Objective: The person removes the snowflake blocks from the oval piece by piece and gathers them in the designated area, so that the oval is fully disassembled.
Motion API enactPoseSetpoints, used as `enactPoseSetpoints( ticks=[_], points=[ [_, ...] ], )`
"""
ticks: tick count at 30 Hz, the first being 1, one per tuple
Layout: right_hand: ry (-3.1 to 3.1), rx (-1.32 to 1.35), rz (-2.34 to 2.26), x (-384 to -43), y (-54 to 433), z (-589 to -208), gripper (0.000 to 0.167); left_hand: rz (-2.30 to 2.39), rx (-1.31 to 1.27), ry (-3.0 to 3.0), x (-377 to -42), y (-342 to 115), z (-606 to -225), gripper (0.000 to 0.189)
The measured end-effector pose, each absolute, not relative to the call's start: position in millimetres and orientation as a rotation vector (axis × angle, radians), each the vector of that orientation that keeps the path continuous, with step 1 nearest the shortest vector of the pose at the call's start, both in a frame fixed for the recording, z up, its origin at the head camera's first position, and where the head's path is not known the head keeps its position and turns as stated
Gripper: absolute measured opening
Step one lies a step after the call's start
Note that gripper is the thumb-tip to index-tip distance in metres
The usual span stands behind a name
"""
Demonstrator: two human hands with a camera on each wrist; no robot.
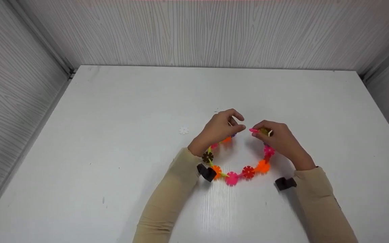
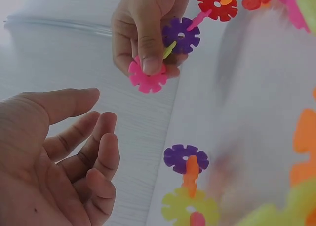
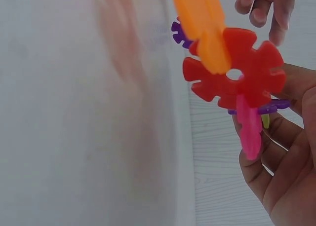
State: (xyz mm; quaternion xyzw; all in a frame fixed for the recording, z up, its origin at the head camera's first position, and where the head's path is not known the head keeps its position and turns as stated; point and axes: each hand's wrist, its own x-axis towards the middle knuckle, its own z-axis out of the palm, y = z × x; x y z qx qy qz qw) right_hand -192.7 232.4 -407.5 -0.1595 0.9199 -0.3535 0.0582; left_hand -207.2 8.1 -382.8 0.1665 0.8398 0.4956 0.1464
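Note:
A chain of colourful notched plastic discs, with a pink disc (image 1: 231, 179) at its near side, curves in an open loop below both hands. My right hand (image 1: 279, 136) pinches the pink end disc (image 2: 148, 82) between thumb and fingers. A purple disc (image 2: 181, 36) joins it through a small yellow-green one. My left hand (image 1: 218, 127) holds nothing, its fingers bent loosely and its thumb apart from them. It is close to the pink end disc without touching it. At the chain's other end, a purple disc (image 2: 186, 158) sits on an orange one (image 2: 191, 176), apart from the left palm.
A white notched disc (image 1: 184, 130) lies on the white table (image 1: 130, 98), left of the left hand. Black wrist mounts (image 1: 207, 172) stick out from both sleeves. Wood-grain panels (image 1: 208, 33) stand behind the table and at its sides.

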Motion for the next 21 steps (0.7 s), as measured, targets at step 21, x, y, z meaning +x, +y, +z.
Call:
enactPoseSetpoints(
  ticks=[21],
  points=[
    [2.770, -0.459, -1.071, -193, 233, -404, 0.024, 1.349, 0.568, 2.405, -210, 36, -394, 0.021]
  ],
)
